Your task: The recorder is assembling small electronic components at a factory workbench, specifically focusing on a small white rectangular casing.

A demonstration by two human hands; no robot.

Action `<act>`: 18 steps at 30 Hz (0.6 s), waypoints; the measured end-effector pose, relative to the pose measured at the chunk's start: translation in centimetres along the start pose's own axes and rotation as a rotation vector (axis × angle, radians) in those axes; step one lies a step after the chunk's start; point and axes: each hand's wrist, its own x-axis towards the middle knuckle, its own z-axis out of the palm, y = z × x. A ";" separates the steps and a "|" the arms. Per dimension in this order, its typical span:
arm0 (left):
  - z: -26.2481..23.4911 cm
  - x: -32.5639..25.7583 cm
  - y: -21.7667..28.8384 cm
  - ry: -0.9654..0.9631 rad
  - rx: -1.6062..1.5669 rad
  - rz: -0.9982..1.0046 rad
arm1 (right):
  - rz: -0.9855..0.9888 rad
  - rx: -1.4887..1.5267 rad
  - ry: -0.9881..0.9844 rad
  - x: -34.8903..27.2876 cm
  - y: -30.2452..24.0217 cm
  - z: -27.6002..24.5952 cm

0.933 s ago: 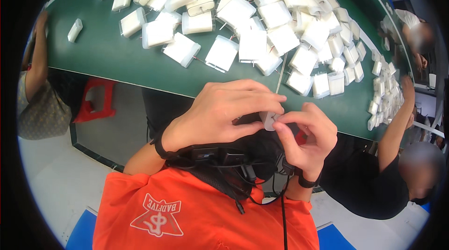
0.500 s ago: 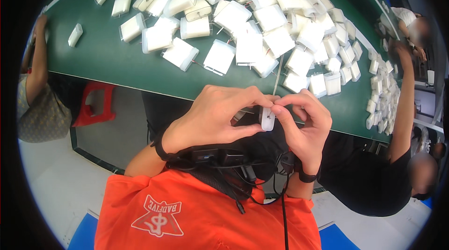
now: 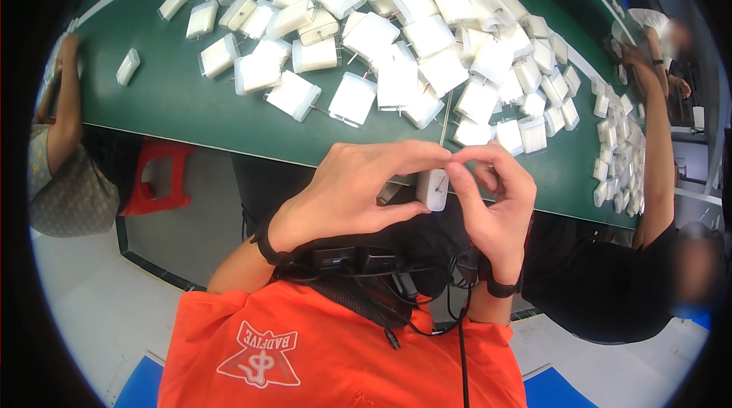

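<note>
Two hands meet over one small white plastic charger block [image 3: 432, 189], held just in front of the green surface [image 3: 183, 107]: the left hand [image 3: 347, 194] pinches its top, the right hand [image 3: 496, 206] grips its side. Beyond it, dozens of similar white blocks [image 3: 396, 65] lie heaped on that surface, too many to count.

adapter [image 3: 432, 189] half hidden by fingers [image 3: 404, 156]
</note>
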 end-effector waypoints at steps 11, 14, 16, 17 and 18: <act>-0.2 0.2 0.1 -0.065 -0.005 -0.015 | 0.061 0.265 -0.012 -0.9 0.3 -1.8; -0.3 0.3 0.2 -0.078 0.000 -0.013 | -0.182 0.215 0.017 -0.4 0.5 -1.7; -0.3 0.2 0.2 -0.073 -0.053 -0.074 | -0.364 0.054 0.012 -0.2 0.7 -2.1; -0.3 0.2 0.2 -0.073 -0.053 -0.074 | -0.364 0.054 0.012 -0.3 0.7 -2.2; -0.3 0.3 0.3 -0.084 -0.051 -0.075 | -0.314 0.125 0.006 -0.5 0.8 -2.2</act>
